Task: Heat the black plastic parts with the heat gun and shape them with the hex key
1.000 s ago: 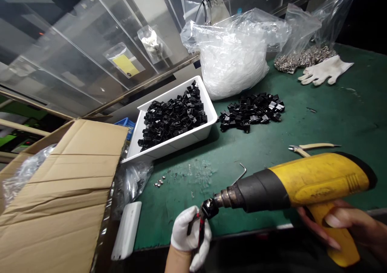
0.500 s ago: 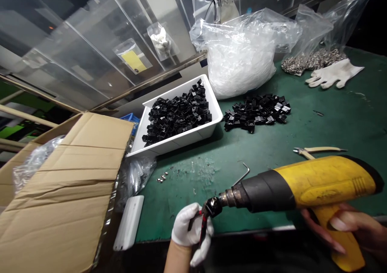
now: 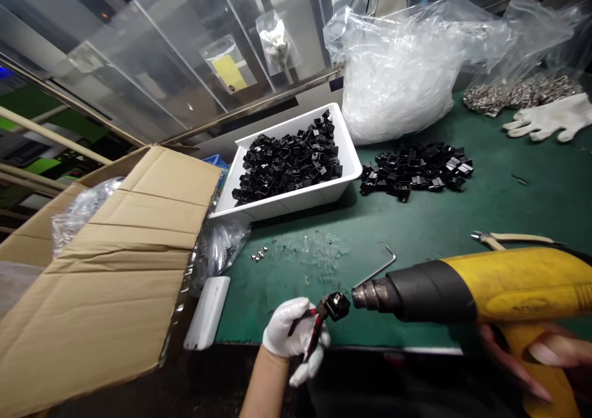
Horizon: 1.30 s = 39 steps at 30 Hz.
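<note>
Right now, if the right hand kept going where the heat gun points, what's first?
From the right hand, the black part gripped in the gloved left hand, just off the heat gun's nozzle; depth is unclear, but nothing shows between them.

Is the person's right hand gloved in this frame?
No, the bare right hand grips the handle of a yellow-and-black heat gun, while the left hand wears a white fabric glove.
</note>
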Motion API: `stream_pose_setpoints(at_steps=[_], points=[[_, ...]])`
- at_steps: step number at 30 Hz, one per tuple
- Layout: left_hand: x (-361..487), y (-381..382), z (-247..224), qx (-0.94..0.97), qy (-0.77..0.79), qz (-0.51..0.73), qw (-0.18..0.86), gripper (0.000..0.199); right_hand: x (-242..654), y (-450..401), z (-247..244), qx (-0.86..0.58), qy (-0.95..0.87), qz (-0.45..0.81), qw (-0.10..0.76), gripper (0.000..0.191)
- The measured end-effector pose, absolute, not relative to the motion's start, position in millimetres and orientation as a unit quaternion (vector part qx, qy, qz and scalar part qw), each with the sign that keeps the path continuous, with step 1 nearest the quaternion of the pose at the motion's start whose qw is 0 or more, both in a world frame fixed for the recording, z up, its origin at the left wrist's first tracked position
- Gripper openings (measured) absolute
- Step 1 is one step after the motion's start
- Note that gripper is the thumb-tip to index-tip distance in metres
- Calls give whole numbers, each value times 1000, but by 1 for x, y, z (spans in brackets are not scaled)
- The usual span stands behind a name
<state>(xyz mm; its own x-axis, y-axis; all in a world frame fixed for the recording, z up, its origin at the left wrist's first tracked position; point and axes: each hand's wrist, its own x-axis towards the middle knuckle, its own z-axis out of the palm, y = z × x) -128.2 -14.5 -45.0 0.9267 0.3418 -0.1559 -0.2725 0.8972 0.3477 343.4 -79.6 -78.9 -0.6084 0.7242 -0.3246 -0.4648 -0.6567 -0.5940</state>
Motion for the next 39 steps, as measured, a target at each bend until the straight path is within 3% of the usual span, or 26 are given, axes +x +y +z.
stream_pose_setpoints(at_steps=[8, 18, 27, 39], points=[[-119, -19, -43, 150, 151, 223, 951, 58, 340, -75, -69, -283, -236, 866, 340, 47], [-115, -10, -41, 218, 174, 160, 947, 65, 342, -75, -64, -309, -242, 860, 326, 52], [-116, -13, -43, 231, 185, 169, 940, 66, 347, -72, -67, -273, -249, 879, 301, 52], [-119, -16, -46, 193, 186, 180, 946, 66, 340, -73, -52, -330, -226, 862, 310, 53]])
